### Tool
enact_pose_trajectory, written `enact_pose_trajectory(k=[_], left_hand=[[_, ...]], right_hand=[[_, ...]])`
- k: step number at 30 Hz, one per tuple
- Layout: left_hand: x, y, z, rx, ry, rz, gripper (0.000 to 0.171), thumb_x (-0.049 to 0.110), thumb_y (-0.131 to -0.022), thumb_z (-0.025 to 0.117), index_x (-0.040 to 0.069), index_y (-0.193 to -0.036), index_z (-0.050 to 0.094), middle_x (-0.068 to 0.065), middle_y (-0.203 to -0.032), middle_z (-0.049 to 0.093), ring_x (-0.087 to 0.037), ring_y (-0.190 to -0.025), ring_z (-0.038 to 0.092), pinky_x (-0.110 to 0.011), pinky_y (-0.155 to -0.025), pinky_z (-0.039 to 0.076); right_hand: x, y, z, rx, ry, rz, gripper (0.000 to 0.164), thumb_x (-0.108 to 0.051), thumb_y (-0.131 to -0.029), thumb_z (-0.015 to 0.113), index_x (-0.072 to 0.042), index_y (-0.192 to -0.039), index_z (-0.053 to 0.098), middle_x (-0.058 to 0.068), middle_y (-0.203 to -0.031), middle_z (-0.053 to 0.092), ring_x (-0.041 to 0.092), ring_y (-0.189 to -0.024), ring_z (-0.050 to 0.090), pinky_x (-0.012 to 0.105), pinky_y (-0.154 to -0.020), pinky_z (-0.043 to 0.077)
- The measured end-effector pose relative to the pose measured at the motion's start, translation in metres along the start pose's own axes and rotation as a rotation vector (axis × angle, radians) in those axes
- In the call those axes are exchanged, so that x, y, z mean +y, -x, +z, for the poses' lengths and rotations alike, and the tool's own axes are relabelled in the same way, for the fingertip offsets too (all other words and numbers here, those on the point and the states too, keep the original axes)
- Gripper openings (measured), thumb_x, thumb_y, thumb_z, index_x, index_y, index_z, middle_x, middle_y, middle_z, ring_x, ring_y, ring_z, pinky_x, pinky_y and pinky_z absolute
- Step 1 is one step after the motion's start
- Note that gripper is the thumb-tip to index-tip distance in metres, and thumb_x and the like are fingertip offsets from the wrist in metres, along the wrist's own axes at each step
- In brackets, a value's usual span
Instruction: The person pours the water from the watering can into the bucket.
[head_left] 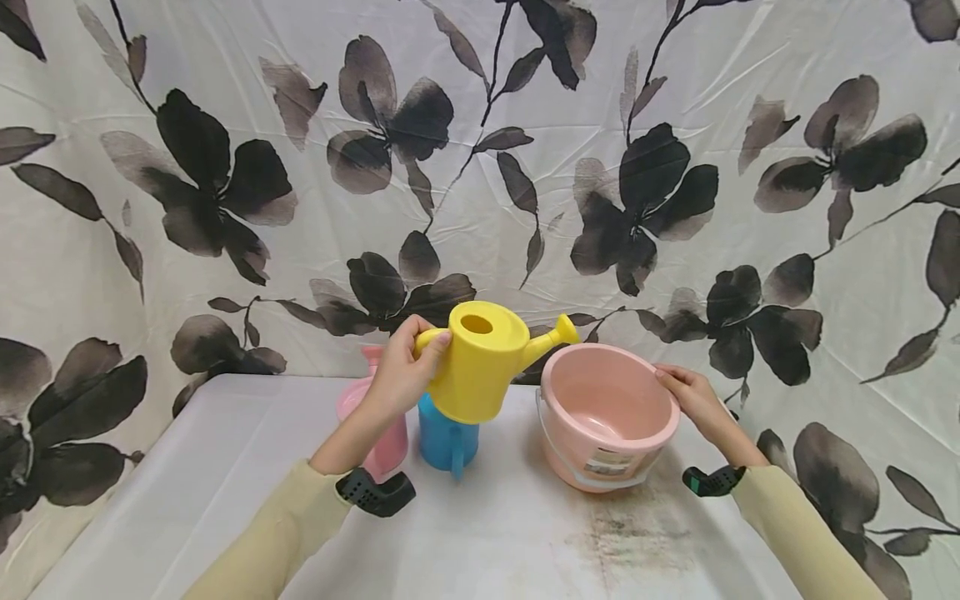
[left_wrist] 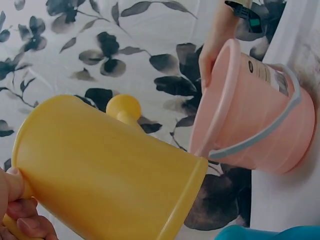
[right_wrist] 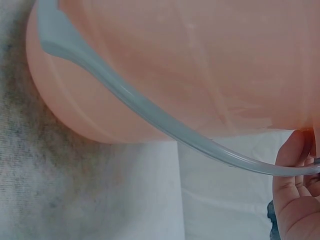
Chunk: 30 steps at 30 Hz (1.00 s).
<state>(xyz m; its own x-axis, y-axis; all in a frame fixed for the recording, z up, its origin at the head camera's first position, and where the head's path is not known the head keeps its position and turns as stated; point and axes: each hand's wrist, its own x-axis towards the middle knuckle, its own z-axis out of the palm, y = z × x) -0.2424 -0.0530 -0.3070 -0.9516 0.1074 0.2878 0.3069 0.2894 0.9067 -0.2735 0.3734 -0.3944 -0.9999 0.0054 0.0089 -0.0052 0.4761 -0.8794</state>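
My left hand (head_left: 401, 371) grips the handle of a yellow watering can (head_left: 480, 367), held up above the table with its spout (head_left: 551, 337) directed right. The spout's end comes near the rim of a pink bucket (head_left: 607, 454). In the left wrist view, the watering can (left_wrist: 110, 165) fills the foreground, with the bucket (left_wrist: 270, 115) behind it. My right hand (head_left: 701, 408) holds the bucket by its right rim. The bucket's grey handle (right_wrist: 150, 112) hangs down along its side, passing by the right hand (right_wrist: 297, 200) in the right wrist view.
Under the yellow can stands a blue vessel (head_left: 447, 437) with a handle facing me. Left of it is a pink watering can (head_left: 390, 450), partly hidden by my left arm. A dark smudge (head_left: 630, 533) marks the white table (head_left: 510, 533). Floral cloth (head_left: 510, 200) hangs behind.
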Motion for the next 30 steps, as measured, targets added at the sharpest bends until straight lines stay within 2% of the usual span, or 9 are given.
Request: enact_pose_trajectory(k=[5, 12, 17, 23, 30], left_hand=[[0.002, -0.001, 0.007, -0.008, -0.036, -0.013, 0.019, 0.021, -0.098, 0.055, 0.002, -0.101, 0.049, -0.012, -0.09, 0.049, -0.02, -0.079, 0.052, -0.025, -0.068, 0.046], [0.007, -0.003, 0.016, -0.05, 0.002, -0.011, 0.019, 0.02, -0.099, 0.054, 0.002, -0.103, 0.047, -0.013, -0.094, 0.049, -0.023, -0.084, 0.052, -0.026, -0.072, 0.048], [0.011, -0.005, 0.021, -0.074, -0.007, -0.012, 0.02, 0.021, -0.099, 0.054, 0.003, -0.104, 0.048, -0.013, -0.094, 0.049, -0.024, -0.083, 0.053, -0.027, -0.072, 0.049], [0.017, -0.009, 0.029, -0.077, -0.031, -0.042, 0.021, 0.024, -0.098, 0.055, 0.005, -0.104, 0.048, -0.013, -0.094, 0.051, -0.024, -0.083, 0.056, -0.028, -0.072, 0.052], [0.022, -0.015, 0.036, -0.078, -0.067, -0.035, 0.02, 0.023, -0.098, 0.056, 0.005, -0.103, 0.049, -0.012, -0.092, 0.053, -0.023, -0.081, 0.057, -0.029, -0.072, 0.053]], right_hand=[[0.002, 0.001, -0.001, -0.003, 0.019, 0.002, 0.06, -0.035, -0.102, 0.042, 0.012, -0.139, 0.038, 0.025, -0.13, 0.055, -0.013, -0.085, 0.056, 0.015, -0.075, 0.051], [0.001, 0.001, 0.001, 0.026, 0.027, 0.005, 0.06, -0.036, -0.102, 0.042, 0.01, -0.139, 0.039, 0.032, -0.135, 0.048, -0.015, -0.084, 0.054, 0.013, -0.075, 0.05], [0.001, 0.001, 0.003, 0.038, 0.015, 0.001, 0.058, -0.034, -0.102, 0.043, 0.011, -0.139, 0.04, 0.032, -0.134, 0.049, -0.015, -0.083, 0.054, 0.013, -0.074, 0.05], [0.0, 0.001, 0.004, 0.038, 0.013, 0.003, 0.058, -0.034, -0.102, 0.043, 0.01, -0.139, 0.04, 0.031, -0.135, 0.049, -0.015, -0.083, 0.053, 0.013, -0.074, 0.049], [-0.001, 0.001, 0.003, 0.036, 0.021, 0.002, 0.058, -0.035, -0.102, 0.042, 0.01, -0.139, 0.04, 0.032, -0.136, 0.048, -0.015, -0.084, 0.053, 0.013, -0.075, 0.049]])
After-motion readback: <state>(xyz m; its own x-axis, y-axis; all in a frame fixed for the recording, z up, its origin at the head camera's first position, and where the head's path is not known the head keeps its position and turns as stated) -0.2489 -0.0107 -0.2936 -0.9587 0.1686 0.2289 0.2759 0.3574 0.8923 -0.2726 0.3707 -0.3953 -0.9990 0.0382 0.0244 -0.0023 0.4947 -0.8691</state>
